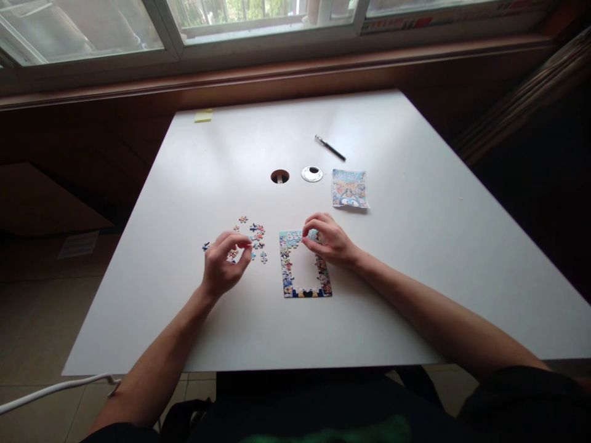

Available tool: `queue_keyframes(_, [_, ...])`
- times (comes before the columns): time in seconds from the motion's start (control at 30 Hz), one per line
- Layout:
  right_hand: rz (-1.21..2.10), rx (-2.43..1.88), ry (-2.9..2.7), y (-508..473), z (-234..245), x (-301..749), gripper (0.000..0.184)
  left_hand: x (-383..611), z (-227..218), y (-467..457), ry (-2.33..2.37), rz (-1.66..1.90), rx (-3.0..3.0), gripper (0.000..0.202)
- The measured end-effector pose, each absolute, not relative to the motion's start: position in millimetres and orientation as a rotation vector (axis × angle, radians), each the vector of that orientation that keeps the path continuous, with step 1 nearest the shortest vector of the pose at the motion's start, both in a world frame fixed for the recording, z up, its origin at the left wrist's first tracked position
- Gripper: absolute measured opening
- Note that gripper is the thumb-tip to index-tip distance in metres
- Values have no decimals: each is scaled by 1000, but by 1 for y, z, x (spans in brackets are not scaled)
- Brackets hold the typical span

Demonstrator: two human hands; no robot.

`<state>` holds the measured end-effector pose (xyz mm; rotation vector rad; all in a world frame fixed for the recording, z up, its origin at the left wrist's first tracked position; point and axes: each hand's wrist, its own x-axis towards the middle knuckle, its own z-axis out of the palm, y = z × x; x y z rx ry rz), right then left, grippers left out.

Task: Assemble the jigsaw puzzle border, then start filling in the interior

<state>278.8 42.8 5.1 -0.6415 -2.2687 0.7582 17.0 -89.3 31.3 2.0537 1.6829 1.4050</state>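
Your forearms are reaching in from the bottom edge, and your two hands are working side by side on the white counter [415, 258]. Your left hand [224, 264] is hovering over the scatter of loose puzzle pieces [255, 235], with its fingers [240, 241] curling together as if pinching one small piece; the piece itself is too small to make out for sure. Your right hand [329, 239] is resting on the top right corner of the puzzle frame [305, 264], its fingers [314, 223] pressing close together on a piece there.

That frame is lying just in front of you, between your hands, with its border joined and its middle still showing bare counter. Judging by that, you are filling the inside now, edge work being done. Your next move is calling for matching the picked piece's colours against the printed reference picture [349, 188], lying farther back to the right, then turning it until its tabs are lining up before you press.

Farther off, a pen [330, 147], a round cable-hole cap [312, 173], the open cable hole [279, 176] and a yellow sticky-note pad [203, 115] are lying well apart from the work.
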Motion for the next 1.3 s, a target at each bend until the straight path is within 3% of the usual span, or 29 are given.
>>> queue_keyframes(0.13, [917,-712,-2101,47,6,282,2,-1,29,-85,1971,1226,2153,4])
queue_keyframes(0.57, [912,-744,-2094,46,5,283,2,-2,28,-89,2006,671,2265,11])
queue_keyframes(0.9, [904,-735,-2090,46,6,282,2,-2,18,-84,2203,683,2180,30])
queue_keyframes(1.3, [890,-733,-2095,45,5,282,2,-3,17,-83,2120,781,2123,8])
